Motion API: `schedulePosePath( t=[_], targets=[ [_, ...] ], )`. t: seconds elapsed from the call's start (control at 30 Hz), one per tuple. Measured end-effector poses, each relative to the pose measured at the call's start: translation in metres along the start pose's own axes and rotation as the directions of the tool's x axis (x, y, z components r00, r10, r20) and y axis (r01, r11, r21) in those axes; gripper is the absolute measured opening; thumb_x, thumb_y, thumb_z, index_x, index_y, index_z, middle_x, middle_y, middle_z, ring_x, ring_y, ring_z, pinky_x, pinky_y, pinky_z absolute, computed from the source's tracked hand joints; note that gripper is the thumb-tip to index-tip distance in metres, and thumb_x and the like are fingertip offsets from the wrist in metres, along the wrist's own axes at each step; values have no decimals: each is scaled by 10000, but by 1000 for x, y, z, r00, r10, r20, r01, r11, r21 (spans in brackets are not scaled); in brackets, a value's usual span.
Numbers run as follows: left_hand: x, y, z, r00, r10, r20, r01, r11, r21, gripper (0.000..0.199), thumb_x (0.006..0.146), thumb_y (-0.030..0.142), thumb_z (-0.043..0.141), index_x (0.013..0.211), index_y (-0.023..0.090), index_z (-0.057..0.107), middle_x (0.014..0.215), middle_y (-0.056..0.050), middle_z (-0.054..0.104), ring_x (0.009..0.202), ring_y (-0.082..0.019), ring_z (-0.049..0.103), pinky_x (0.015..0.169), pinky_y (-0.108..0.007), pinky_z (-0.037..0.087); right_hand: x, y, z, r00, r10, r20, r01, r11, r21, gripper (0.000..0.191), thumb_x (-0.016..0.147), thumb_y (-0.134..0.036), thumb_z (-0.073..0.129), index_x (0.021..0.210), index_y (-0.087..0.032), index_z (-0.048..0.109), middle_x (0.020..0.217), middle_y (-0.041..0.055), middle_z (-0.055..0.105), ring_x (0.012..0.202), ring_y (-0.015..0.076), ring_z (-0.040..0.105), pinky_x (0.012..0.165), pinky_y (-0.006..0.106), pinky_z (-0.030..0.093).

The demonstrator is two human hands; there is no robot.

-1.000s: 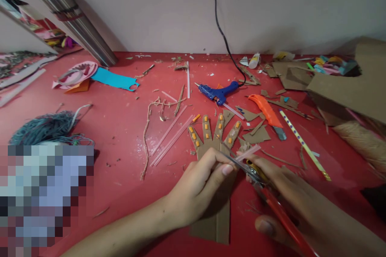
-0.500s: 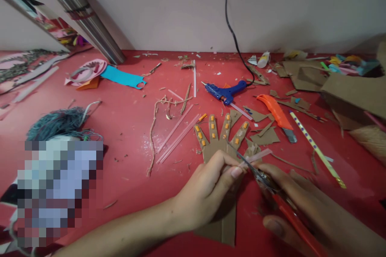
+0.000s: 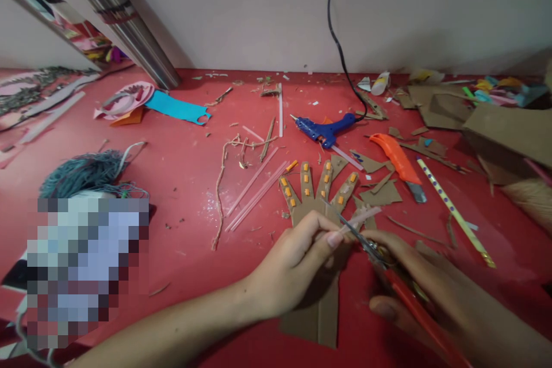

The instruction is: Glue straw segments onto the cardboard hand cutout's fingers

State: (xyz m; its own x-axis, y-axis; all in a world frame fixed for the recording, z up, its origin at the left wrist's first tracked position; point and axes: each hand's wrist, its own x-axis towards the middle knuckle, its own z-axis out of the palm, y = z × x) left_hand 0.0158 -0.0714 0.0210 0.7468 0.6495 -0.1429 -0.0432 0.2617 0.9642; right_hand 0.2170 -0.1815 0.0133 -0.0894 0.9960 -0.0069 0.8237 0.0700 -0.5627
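Note:
My left hand [image 3: 304, 264] is closed in a pinch on a short, see-through stick [image 3: 366, 215], which may be a straw or glue stick; its free end points right. My right hand [image 3: 414, 282] grips red-handled snips [image 3: 401, 293]. Their thin metal blades cross the stick just beside my left fingertips. I cannot tell whether the blades are pressed together. Beneath my left hand lies a hand-shaped cardboard cutout [image 3: 308, 328], its upper fingers carrying small orange pieces [image 3: 306, 179]. My left hand hides part of its palm.
A blue glue gun [image 3: 325, 129] with a black cord lies behind the cutout. To the right are an orange box cutter [image 3: 394, 161], a yellow pencil [image 3: 455, 210] and cardboard scraps [image 3: 382, 192]. Twine [image 3: 222, 184], loose see-through sticks [image 3: 259, 198], teal yarn [image 3: 84, 175] and a steel flask [image 3: 138, 40] lie or stand leftward.
The stick's free end and my left fingertips have shifted slightly left. The snips remain across the stick. The whole view has moved a little.

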Motion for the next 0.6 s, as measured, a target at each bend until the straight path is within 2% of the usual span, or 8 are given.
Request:
schedulePosePath(
  t=[0.1, 0.23, 0.33, 0.43, 0.5, 0.6],
  targets=[
    [0, 0, -1, 1000, -2, -10, 2, 1000, 21, 327, 1033, 468, 475, 855, 194, 482, 722, 52, 454, 657, -100, 410, 672, -256, 372, 2, -8, 0, 996, 86, 17, -87, 994, 64, 468, 954, -467, 511, 1361, -239, 546, 666, -8, 620, 549, 163, 598, 526, 261, 490],
    [2, 2, -2, 1000, -29, -3, 29, 1000, 3, 304, 1025, 452, 490, 860, 196, 487, 686, 65, 429, 620, -95, 392, 646, -250, 359, 4, -18, -1, 981, 191, 22, -192, 972, 132, 469, 965, -520, 487, 1333, -234, 535, 618, -38, 547, 507, 136, 532, 455, 222, 403],
    [3, 4, -1, 999, -52, -11, 52, 999, 12, 290, 1014, 449, 503, 874, 194, 510, 677, 65, 435, 610, -95, 389, 636, -248, 356, 4, -13, -2, 984, 178, -7, -176, 978, 115, 505, 938, -586, 506, 1305, -242, 556, 642, -30, 561, 534, 145, 560, 502, 247, 444],
    [4, 6, -2, 996, -85, -36, 86, 996, 22, 300, 999, 453, 519, 877, 183, 566, 718, 37, 506, 641, -103, 435, 648, -248, 378, 2, 0, -1, 989, 149, 16, -149, 971, 188, 612, 890, -654, 547, 1362, -263, 538, 638, -29, 590, 507, 153, 573, 483, 258, 459],
    [4, 6, -3, 994, -103, -32, 103, 995, 2, 307, 998, 441, 513, 890, 174, 617, 756, 10, 559, 675, -117, 478, 678, -257, 406, 0, 8, 0, 988, 153, 22, -154, 961, 229, 710, 857, -674, 577, 1440, -276, 491, 693, -5, 642, 534, 170, 608, 475, 265, 484],
    [6, 6, -6, 996, -81, -30, 81, 997, 1, 304, 1010, 404, 492, 1022, 177, 694, 812, -12, 606, 723, -135, 515, 740, -270, 435, -3, 12, 2, 982, 184, -29, -175, 964, 201, 879, 798, -683, 636, 1540, -273, 403, 972, 95, 728, 791, 257, 718, 621, 343, 595]
  ],
)
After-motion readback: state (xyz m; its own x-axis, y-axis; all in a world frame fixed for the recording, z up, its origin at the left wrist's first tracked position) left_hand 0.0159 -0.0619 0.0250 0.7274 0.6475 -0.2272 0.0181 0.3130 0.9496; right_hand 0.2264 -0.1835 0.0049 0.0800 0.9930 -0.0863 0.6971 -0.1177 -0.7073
